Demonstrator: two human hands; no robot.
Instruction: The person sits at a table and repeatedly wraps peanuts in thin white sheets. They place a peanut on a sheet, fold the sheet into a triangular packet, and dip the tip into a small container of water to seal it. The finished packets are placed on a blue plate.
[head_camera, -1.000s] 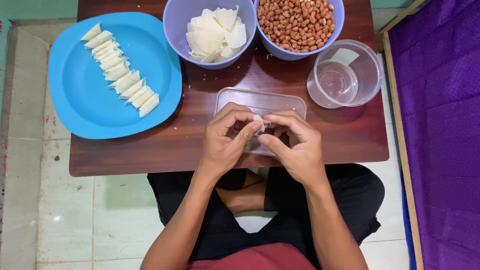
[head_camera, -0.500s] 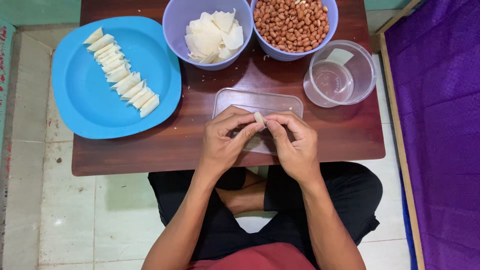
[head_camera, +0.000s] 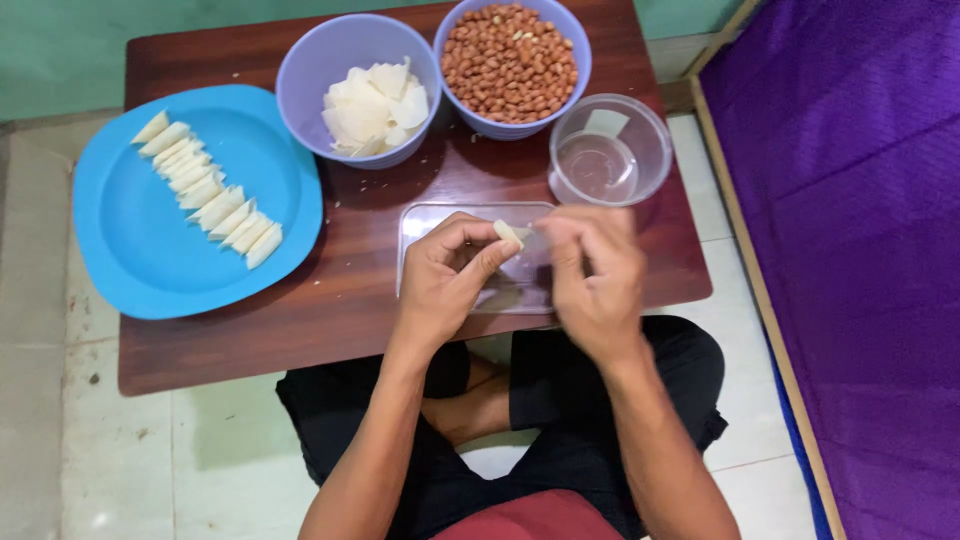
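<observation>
Both hands meet over a clear flat plastic tray on the low wooden table. My left hand pinches a small pale folded dough wrapper between thumb and fingers. My right hand touches the same wrapper from the right; it is blurred, so its grip is unclear. A blue plate at the left carries a row of several folded pale pastries.
A lilac bowl of pale wrapper sheets and a lilac bowl of peanuts stand at the table's far side. A clear round container of water sits right of them. Purple cloth lies to the right; tiled floor surrounds the table.
The view has shifted so the table sits lower in frame. The hands stay together over the tray, working the wrapper; the right hand has spread a little to the right.
</observation>
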